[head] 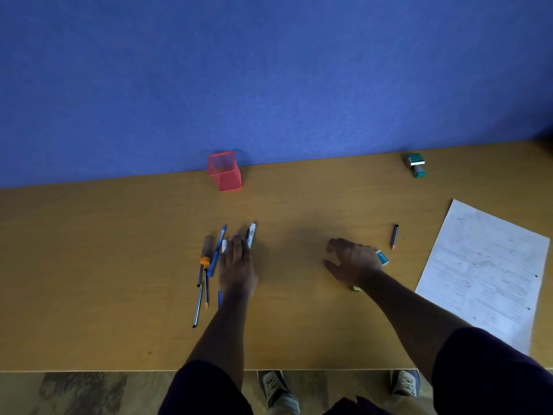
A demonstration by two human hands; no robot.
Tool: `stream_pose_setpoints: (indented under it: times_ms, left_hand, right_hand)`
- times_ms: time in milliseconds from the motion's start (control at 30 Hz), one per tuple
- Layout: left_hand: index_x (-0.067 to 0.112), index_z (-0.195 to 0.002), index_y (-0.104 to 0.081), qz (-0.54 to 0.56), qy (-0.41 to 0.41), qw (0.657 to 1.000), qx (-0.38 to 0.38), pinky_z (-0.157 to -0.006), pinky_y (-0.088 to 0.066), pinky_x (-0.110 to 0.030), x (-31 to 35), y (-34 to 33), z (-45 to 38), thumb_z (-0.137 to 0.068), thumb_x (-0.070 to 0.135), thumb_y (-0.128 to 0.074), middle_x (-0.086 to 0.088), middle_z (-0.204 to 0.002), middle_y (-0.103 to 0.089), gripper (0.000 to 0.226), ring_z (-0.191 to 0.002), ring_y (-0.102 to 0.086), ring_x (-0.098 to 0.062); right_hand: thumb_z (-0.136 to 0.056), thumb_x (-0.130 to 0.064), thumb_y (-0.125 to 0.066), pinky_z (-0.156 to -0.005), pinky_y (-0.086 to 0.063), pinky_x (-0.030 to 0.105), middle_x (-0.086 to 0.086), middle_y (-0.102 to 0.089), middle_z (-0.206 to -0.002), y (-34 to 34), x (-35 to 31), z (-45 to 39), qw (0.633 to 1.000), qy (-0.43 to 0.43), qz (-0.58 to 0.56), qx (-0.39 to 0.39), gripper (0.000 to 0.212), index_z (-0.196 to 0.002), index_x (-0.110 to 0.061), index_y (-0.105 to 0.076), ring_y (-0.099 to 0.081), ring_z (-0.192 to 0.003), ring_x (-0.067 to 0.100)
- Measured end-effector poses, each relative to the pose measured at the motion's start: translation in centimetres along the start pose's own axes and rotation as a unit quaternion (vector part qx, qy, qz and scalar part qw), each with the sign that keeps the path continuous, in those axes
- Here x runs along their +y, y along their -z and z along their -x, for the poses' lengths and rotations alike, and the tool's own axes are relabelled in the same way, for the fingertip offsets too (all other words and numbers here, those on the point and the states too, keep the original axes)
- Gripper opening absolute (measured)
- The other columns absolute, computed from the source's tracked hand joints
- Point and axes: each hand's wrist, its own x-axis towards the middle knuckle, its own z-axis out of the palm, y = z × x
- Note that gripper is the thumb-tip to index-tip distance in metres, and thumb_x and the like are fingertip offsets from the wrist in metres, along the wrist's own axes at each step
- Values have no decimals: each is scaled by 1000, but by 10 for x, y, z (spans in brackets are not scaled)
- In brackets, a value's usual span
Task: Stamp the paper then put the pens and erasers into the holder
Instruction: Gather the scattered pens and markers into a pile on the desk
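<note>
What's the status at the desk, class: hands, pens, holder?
Left hand flat on pens. Right hand open, empty, beside eraser. Holder empty, path clear.

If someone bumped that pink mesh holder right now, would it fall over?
Probably easily. The pink mesh holder stands upright, taller than wide, and looks empty, so it is likely light and could tip or slide. It stands near the blue wall, which might stop a backward fall. The wooden table looks smooth, so it may skid first.
</note>
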Motion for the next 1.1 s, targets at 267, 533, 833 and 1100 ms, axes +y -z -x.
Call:
stream_pose_setpoints:
  times_ms: [267,533,833,1100]
  left_hand:
    - [12,-158,-26,65,27,996,58,-120,-29,-46,-6,14,-5,-99,22,-54,-11,-169,-10,67,-156,-14,-30]
    - [15,-141,-45,111,-244,962,52,-106,-43,-44,78,-11,50,-92,49,-52,-14,-149,-44,60,-137,-44,-31]
    - [23,-138,-45,50,-431,901,1,-96,-45,-45,143,-32,87,-94,32,-54,-12,-133,-45,46,-113,-49,-33]
    - [16,-145,-38,45,-358,932,-26,-93,-50,-46,131,-23,66,-85,4,-58,-16,-135,-45,64,-119,-49,-36]
  right_hand:
    - [-88,-62,-49,-71,-57,34,-2,-70,-104,-11,24,36,993,76,17,-86,51,-125,-28,-47,-69,-88,23]
    - [-97,-30,-47,-76,-56,42,2,-62,-110,-19,-7,19,988,125,-47,-81,24,-116,-20,-56,-66,-91,27]
    - [-90,-28,-58,-97,-47,47,12,-49,-139,9,40,11,983,-143,37,107,50,-136,-16,-47,-52,-121,34]
    - [-100,-22,-50,-119,-29,36,8,-30,-160,-1,72,23,978,-172,-117,20,54,-150,-10,-36,-24,-149,22]
